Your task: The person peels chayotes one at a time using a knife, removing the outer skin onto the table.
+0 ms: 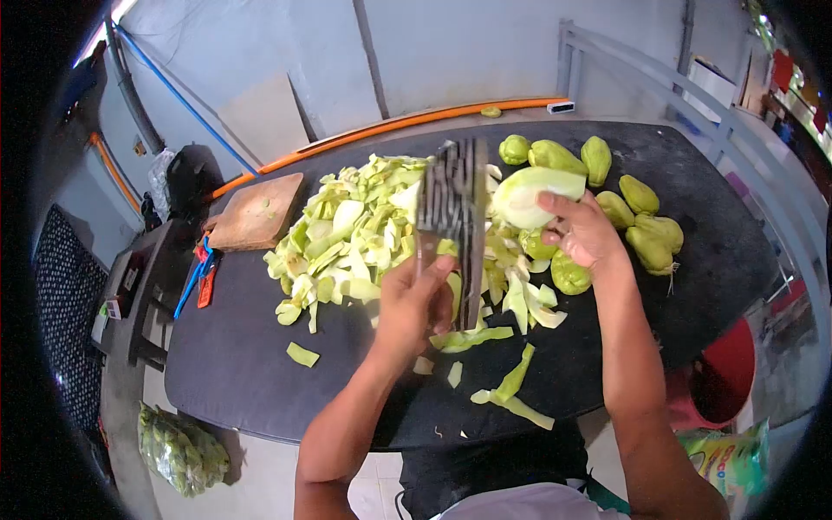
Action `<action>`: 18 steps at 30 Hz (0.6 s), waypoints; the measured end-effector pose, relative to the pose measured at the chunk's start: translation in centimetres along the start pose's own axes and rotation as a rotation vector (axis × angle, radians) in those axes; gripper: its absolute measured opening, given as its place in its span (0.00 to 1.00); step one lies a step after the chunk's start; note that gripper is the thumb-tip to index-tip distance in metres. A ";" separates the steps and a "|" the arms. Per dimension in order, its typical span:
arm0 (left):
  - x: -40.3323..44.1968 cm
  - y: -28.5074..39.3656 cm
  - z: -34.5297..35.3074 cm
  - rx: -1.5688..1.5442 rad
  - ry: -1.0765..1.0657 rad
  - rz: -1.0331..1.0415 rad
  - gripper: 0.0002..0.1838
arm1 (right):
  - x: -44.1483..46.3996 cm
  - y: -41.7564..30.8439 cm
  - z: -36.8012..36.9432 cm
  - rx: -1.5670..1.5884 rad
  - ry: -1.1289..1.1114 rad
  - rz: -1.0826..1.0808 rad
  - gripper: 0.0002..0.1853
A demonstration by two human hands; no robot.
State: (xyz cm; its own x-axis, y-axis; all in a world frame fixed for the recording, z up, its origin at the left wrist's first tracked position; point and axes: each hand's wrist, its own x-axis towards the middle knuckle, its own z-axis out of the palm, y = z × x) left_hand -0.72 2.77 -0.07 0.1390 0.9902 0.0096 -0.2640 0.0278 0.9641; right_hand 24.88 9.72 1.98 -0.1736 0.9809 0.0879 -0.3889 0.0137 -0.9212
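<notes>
On a black, round-edged tabletop (260,373), a broad heap of pale-green cut slivers (347,234) suggests much cutting is done; the whole, furrowed light-green gourds (559,158) look uncut. The left hand (412,299) has its fingers wrapped round a wide, motion-blurred metallic blade (451,191); the right hand's (585,230) grip a smooth, pale, apparently pared gourd (524,198) just right of it, over the tabletop.

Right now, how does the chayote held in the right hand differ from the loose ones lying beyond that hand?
Colour: the held chayote shows a pale, whitish surface, while the loose chayotes are green.
Surface: the held chayote looks bared of skin on the side in view; the loose chayotes have theirs on.
Place: the held chayote is gripped in the right hand; the loose chayotes rest on the table.
</notes>
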 end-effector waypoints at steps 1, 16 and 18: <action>-0.3 0.6 0.3 -0.064 0.021 -0.008 0.17 | 0.0 0.1 0.3 0.086 0.049 0.003 0.24; -1.1 0.3 1.5 -0.129 -0.102 -0.276 0.17 | 1.2 2.6 1.6 0.570 0.037 0.087 0.20; -1.0 0.4 1.3 -0.142 -0.116 -0.297 0.18 | 1.5 2.7 1.2 0.529 0.018 0.081 0.20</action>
State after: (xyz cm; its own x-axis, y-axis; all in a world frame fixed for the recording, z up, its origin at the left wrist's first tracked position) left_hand 0.31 1.58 0.68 0.3351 0.9142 -0.2278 -0.3246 0.3391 0.8830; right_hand 22.53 10.96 0.10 -0.2086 0.9779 0.0137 -0.7787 -0.1576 -0.6072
